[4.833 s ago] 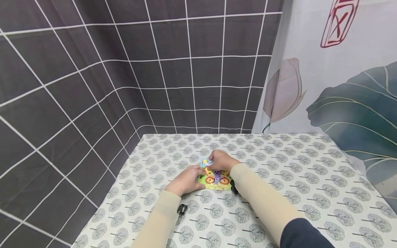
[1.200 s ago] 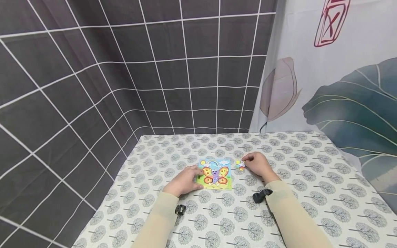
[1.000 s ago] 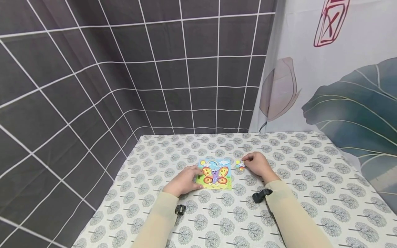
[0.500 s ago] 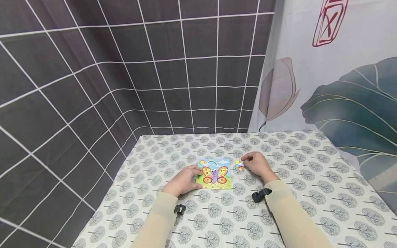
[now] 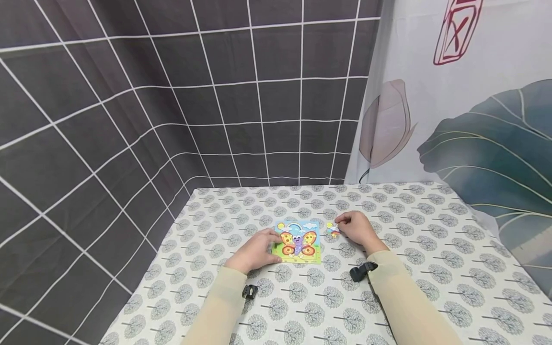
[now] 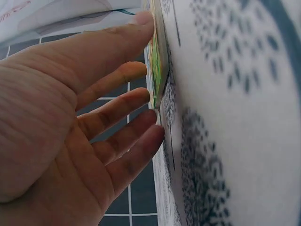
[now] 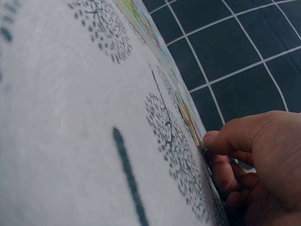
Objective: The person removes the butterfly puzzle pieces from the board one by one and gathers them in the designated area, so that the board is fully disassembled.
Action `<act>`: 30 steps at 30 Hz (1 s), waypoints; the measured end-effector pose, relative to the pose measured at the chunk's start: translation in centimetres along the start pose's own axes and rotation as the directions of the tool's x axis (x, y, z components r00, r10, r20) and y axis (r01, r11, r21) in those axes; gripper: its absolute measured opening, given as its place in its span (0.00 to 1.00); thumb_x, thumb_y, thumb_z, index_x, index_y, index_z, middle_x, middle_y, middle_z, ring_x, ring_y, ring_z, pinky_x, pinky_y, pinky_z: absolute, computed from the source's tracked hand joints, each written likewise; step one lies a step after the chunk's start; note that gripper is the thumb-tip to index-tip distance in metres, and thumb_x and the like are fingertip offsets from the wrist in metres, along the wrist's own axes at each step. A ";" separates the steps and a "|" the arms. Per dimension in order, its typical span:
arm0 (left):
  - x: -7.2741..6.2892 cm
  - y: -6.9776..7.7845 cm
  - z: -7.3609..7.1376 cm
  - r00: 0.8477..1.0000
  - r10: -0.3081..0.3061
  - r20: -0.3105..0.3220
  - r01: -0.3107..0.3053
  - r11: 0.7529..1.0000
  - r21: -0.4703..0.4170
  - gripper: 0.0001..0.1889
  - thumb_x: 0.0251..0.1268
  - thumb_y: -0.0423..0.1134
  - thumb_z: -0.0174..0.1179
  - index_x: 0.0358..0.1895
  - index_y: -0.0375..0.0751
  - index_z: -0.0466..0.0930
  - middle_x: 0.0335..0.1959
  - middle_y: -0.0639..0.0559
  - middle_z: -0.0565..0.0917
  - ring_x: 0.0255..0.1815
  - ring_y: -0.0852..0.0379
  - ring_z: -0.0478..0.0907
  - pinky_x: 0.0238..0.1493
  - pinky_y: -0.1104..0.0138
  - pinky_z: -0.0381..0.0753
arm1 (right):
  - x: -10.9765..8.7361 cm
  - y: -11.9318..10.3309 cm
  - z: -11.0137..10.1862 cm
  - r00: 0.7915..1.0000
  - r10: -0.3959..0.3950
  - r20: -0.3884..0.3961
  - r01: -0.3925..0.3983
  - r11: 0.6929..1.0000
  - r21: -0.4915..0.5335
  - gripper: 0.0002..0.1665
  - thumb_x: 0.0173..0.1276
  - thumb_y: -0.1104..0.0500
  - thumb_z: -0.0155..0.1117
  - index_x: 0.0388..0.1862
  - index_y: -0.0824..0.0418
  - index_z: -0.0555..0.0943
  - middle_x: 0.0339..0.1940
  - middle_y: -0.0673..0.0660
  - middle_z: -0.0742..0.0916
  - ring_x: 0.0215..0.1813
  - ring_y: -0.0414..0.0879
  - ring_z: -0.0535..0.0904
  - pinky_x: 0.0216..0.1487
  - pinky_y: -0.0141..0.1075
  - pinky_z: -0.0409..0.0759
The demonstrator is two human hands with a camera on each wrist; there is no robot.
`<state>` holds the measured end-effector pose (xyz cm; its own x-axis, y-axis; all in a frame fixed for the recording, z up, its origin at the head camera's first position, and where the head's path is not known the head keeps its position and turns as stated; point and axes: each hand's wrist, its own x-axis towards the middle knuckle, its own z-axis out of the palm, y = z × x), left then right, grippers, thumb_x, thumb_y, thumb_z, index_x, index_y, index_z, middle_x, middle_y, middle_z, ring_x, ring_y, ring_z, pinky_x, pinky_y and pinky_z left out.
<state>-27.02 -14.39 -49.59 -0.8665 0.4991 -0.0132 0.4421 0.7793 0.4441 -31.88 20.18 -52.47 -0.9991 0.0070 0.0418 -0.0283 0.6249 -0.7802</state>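
Note:
A square butterfly puzzle (image 5: 298,241) with a purple body and yellow-orange wings lies flat on the tablecloth in the head view. My left hand (image 5: 255,250) rests at its left side, fingertips and thumb right at the edge. In the left wrist view the fingers (image 6: 124,110) are spread and loosely bent beside the board's green edge (image 6: 157,70). To the right of the board lies a small, colourful puzzle piece (image 5: 332,230). My right hand (image 5: 357,229) pinches that piece's right end between thumb and index finger; in the right wrist view the piece (image 7: 188,120) lies along the cloth.
The tree-print tablecloth (image 5: 310,306) covers the table. Behind it hangs a dark curtain with a white grid (image 5: 241,100), and a white curtain with leaf prints (image 5: 431,120) hangs at the right. A black strap (image 5: 363,271) is on the right wrist.
Over the last several seconds my right hand has moved from over the board to the piece on its right. During the last second both hands stay nearly still.

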 end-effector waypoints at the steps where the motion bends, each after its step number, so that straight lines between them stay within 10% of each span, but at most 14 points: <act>1: 0.0 0.2 0.0 1.000 0.001 0.001 -0.001 1.000 0.002 0.32 0.57 0.49 0.78 0.66 0.48 0.83 0.70 0.53 0.77 0.74 0.49 0.70 0.78 0.52 0.67 | 0.0 0.0 0.0 1.000 0.000 -0.001 0.000 1.000 0.002 0.11 0.72 0.64 0.61 0.43 0.58 0.90 0.38 0.56 0.87 0.36 0.50 0.78 0.41 0.42 0.76; 16: 0.1 3.2 0.7 0.992 0.076 0.097 -0.086 0.991 0.101 0.32 0.68 0.51 0.70 0.74 0.49 0.76 0.79 0.55 0.69 0.80 0.49 0.63 0.79 0.51 0.64 | -0.2 -1.1 -0.2 1.000 0.003 0.007 -0.003 1.000 0.012 0.10 0.74 0.60 0.64 0.49 0.59 0.89 0.42 0.56 0.87 0.41 0.50 0.80 0.46 0.43 0.79; 23: -0.1 3.3 0.8 0.991 0.073 0.109 -0.086 0.988 0.125 0.33 0.70 0.52 0.68 0.75 0.48 0.75 0.79 0.52 0.69 0.82 0.44 0.60 0.82 0.49 0.56 | -0.2 -3.0 0.3 0.997 0.023 0.078 -0.027 0.998 0.058 0.13 0.71 0.63 0.65 0.52 0.61 0.87 0.41 0.58 0.83 0.36 0.48 0.79 0.31 0.38 0.82; 30: -0.2 3.3 0.6 0.990 0.094 0.105 -0.110 0.982 0.154 0.31 0.70 0.51 0.68 0.73 0.47 0.76 0.78 0.53 0.71 0.80 0.47 0.62 0.81 0.53 0.61 | 0.6 -5.0 1.1 0.981 -0.121 0.151 0.134 0.988 -0.080 0.14 0.69 0.63 0.67 0.52 0.62 0.88 0.37 0.53 0.85 0.37 0.46 0.79 0.42 0.41 0.82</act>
<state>-25.27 -11.62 -48.64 -0.7919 0.6072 -0.0656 0.5647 0.7689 0.2998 -32.33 16.21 -49.25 -0.9816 -0.1864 0.0408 -0.1590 0.6808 -0.7150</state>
